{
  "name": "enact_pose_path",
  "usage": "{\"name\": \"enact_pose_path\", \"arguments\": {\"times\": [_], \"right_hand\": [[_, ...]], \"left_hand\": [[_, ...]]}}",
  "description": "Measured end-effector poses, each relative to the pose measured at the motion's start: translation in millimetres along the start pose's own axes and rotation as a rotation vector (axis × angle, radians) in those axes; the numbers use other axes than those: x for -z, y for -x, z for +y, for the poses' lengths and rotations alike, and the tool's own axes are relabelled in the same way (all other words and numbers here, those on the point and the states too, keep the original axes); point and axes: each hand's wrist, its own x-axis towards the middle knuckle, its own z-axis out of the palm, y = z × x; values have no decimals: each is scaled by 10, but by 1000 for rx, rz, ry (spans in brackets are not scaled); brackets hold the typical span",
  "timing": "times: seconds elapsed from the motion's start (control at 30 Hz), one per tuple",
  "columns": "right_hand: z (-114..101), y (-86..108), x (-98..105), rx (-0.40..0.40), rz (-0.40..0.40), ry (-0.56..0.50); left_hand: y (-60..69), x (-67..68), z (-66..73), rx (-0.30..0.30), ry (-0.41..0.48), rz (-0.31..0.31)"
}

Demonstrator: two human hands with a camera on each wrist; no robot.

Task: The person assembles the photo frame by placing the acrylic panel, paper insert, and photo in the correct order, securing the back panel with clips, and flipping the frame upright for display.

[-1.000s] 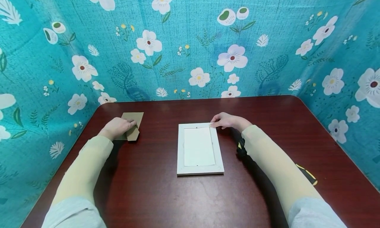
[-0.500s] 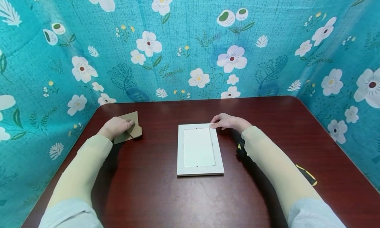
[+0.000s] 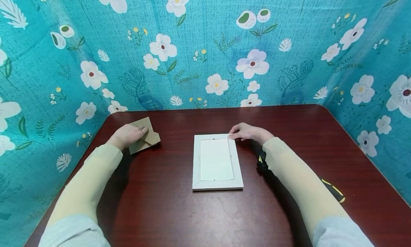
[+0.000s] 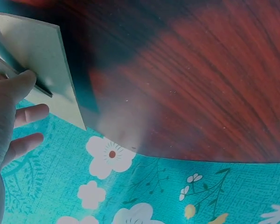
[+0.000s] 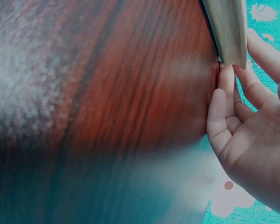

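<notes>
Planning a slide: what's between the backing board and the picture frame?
Head view: only bare, dark-red tabletop lies between the backing board and the white picture frame.

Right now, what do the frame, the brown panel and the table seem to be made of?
Frame: probably painted wood or fibreboard, matte white; its edge shows faint tan streaks in the right wrist view.
Brown panel: likely stiff cardboard or fibreboard, plain tan and matte, with a thin, straight edge.
Table: wood or wood-look laminate, glossy dark red; streaked grain and reflections show.
</notes>
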Motion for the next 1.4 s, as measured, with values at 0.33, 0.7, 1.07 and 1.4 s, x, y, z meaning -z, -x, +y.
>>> {"name": "enact_pose_path", "arguments": {"times": [0.33,0.7,1.07,1.4], "right_hand": [[45,-5,-22,-4,-5,2],[48,3,-31,-11,-4,-2],[32,-5,-39,1,0,1],[30,-6,-9,7,14,3]], "left_hand": [[-10,128,50,0,-8,5],[-81,334,244,-32,-47,111],[-202,482,447,-67,-91,143],[-318,692,623,-128,-126,239]]}}
